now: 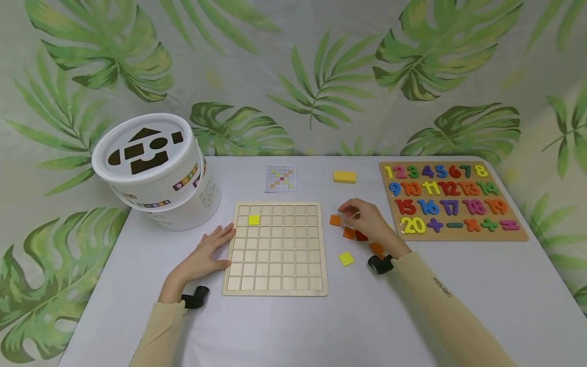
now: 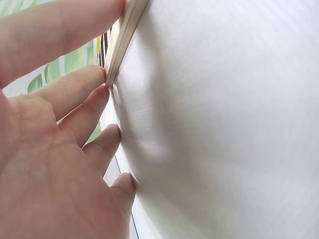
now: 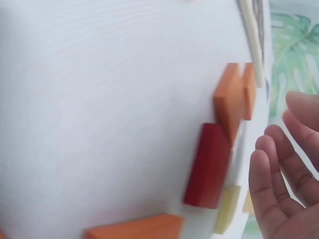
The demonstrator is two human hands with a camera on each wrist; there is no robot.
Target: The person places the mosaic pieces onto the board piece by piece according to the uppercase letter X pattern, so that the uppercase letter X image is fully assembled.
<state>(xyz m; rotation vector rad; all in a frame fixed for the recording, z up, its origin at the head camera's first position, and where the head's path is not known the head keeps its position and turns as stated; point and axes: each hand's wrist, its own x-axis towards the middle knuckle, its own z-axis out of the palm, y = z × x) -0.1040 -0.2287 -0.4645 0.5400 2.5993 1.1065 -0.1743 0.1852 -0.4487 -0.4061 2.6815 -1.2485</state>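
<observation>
A wooden grid board lies mid-table with one yellow tile set in its second row. My left hand lies flat on the table, its straight fingers touching the board's left edge. My right hand hovers with relaxed fingers over loose tiles and holds nothing. Under and beside it are an orange tile, a second orange tile, a red tile and another orange tile. A yellow tile lies nearer me.
A small pattern card and a yellow block lie behind the board. A white shape-sorter bucket leans at the back left. A number puzzle board fills the right side. A leaf-print backdrop rises behind the table.
</observation>
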